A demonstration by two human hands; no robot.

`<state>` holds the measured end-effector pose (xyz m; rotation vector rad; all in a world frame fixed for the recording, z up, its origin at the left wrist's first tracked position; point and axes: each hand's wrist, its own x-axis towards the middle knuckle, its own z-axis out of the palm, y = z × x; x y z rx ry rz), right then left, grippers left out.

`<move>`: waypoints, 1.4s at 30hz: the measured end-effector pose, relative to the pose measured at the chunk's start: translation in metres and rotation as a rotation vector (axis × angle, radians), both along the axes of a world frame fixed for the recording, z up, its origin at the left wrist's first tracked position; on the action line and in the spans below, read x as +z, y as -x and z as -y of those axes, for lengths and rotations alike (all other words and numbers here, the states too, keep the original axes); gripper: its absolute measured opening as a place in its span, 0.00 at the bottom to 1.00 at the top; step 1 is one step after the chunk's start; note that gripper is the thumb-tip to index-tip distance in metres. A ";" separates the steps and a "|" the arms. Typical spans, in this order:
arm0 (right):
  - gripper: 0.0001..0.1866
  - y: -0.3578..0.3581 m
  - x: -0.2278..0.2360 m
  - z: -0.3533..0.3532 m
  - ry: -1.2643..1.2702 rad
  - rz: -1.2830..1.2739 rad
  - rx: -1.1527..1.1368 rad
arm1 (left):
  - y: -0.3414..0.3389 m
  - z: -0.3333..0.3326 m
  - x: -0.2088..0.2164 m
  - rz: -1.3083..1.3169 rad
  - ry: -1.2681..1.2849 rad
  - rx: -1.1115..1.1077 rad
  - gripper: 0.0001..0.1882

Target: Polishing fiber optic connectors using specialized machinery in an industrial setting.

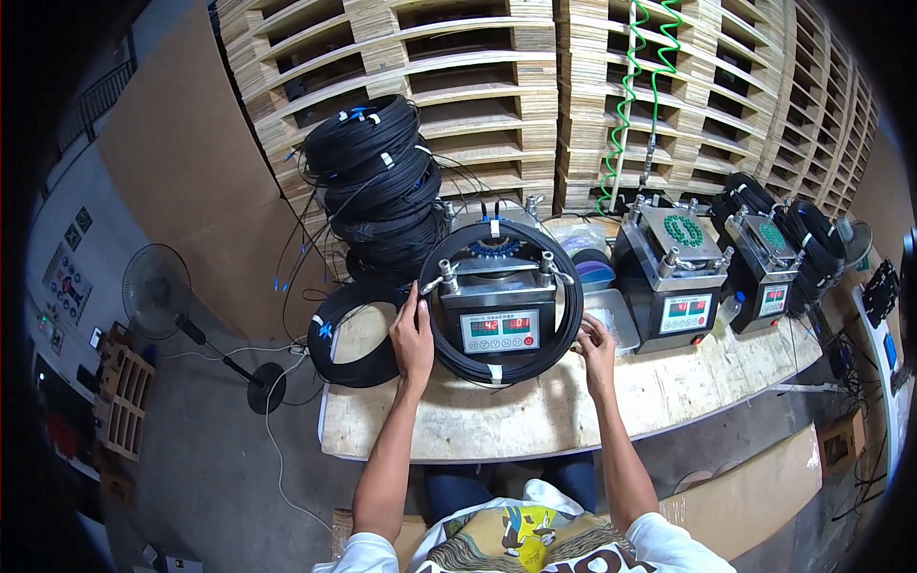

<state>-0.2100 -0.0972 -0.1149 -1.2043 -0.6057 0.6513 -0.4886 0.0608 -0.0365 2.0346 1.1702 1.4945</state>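
Coil (573, 304), frame centre: smooth plastic, low sheen. Machine (506, 284), same area: polished metal top. Panel (500, 331): glossy, smooth plastic. Desk (478, 420), lower centre: matt wood. Pallets (535, 95), top of frame: rough, bare wood.

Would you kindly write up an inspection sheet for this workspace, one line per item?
Surface: pale wooden table with scuffs and marks.
Job's things: black coil in front of a machine with a lit panel; two white tags on the coil.
Clutter: loose coil at the table's left, coil stack behind it, two more machines at right.
Hands: left hand holds the coil's left side; right hand at its right edge, contact unclear.
Cables: green spiral hose hangs behind; white cord on the floor.
Surroundings: stacked pallets behind, fan at left.
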 end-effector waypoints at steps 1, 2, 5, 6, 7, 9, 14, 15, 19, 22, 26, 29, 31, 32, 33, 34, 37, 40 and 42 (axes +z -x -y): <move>0.16 -0.001 0.004 0.002 0.000 0.006 -0.006 | 0.000 0.004 0.006 -0.046 0.037 0.029 0.20; 0.16 -0.002 0.007 0.002 0.001 0.012 -0.011 | -0.001 0.005 0.008 -0.052 0.004 0.049 0.19; 0.13 -0.006 0.030 -0.002 0.041 0.173 -0.149 | -0.002 0.010 0.013 -0.096 0.015 0.125 0.18; 0.13 -0.009 0.031 -0.006 0.039 0.175 -0.149 | -0.001 0.012 0.012 -0.095 0.013 0.125 0.18; 0.12 -0.014 0.034 -0.009 0.022 0.264 -0.176 | -0.001 0.013 0.011 -0.123 -0.043 0.166 0.17; 0.12 -0.022 0.041 -0.014 0.000 0.357 -0.208 | 0.000 0.014 0.010 -0.146 -0.104 0.205 0.16; 0.10 -0.008 0.086 -0.027 -0.022 0.509 -0.164 | 0.007 0.011 0.016 -0.161 -0.147 0.238 0.12; 0.10 -0.004 0.092 -0.029 -0.027 0.548 -0.138 | 0.008 0.011 0.017 -0.139 -0.134 0.214 0.11; 0.10 -0.002 0.099 -0.036 -0.009 0.557 -0.093 | 0.012 0.012 0.008 -0.201 -0.319 0.239 0.09; 0.10 -0.003 0.101 -0.036 -0.004 0.587 -0.087 | 0.022 0.012 0.012 -0.132 -0.304 0.222 0.06; 0.10 0.004 0.108 -0.037 0.013 0.625 -0.097 | 0.016 0.003 0.032 0.008 -0.079 0.014 0.09; 0.12 0.007 0.103 -0.039 0.031 0.654 -0.120 | 0.007 -0.006 0.045 -0.144 -0.091 -0.073 0.10; 0.12 0.004 0.099 -0.043 -0.035 0.653 -0.136 | 0.002 -0.014 0.052 -0.127 -0.022 -0.095 0.10; 0.11 0.005 0.100 -0.043 -0.026 0.639 -0.138 | 0.004 -0.021 0.050 -0.046 0.085 -0.172 0.10; 0.11 0.005 0.100 -0.044 -0.024 0.637 -0.133 | 0.007 -0.027 0.046 0.036 0.192 -0.248 0.11; 0.10 0.004 0.100 -0.043 -0.014 0.590 -0.112 | 0.007 -0.027 0.048 0.083 0.162 -0.308 0.11; 0.09 -0.009 0.099 -0.044 0.010 0.545 -0.037 | 0.004 -0.022 0.056 -0.037 0.049 -0.180 0.12; 0.11 -0.010 0.089 -0.035 -0.063 0.564 -0.227 | 0.006 0.005 0.044 -0.187 0.059 0.010 0.19; 0.13 -0.015 0.061 -0.027 -0.002 0.547 -0.349 | 0.009 0.024 0.021 -0.319 0.124 0.034 0.24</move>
